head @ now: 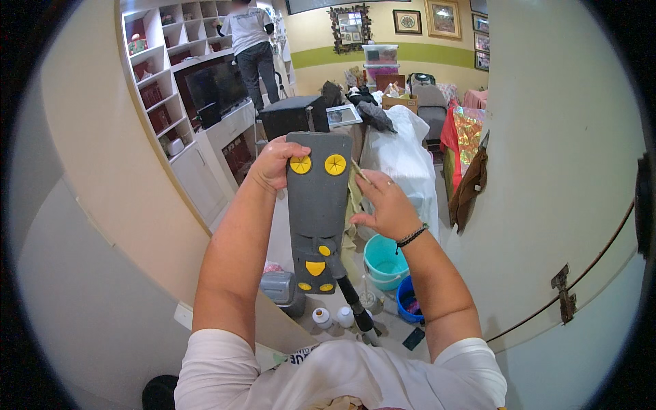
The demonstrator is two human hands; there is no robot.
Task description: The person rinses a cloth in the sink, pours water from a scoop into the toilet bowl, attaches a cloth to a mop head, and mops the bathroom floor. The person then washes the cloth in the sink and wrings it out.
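A grey flat mop head with yellow slotted cloth holders is raised upright in front of me. Its dark pole runs down from the hinge towards my body. My left hand grips the upper left edge, thumb over the face beside a yellow holder. At the right edge hangs a pale yellow-green cloth, mostly hidden behind the plate. The fingers of my right hand hold the cloth's upper edge near the plate, with the thumb lower down and apart.
Below stand a turquoise bucket, a blue bucket, white bottles and a grey bin. A phone-like dark slab lies on the floor. A white-covered table is ahead; another person stands by the shelves.
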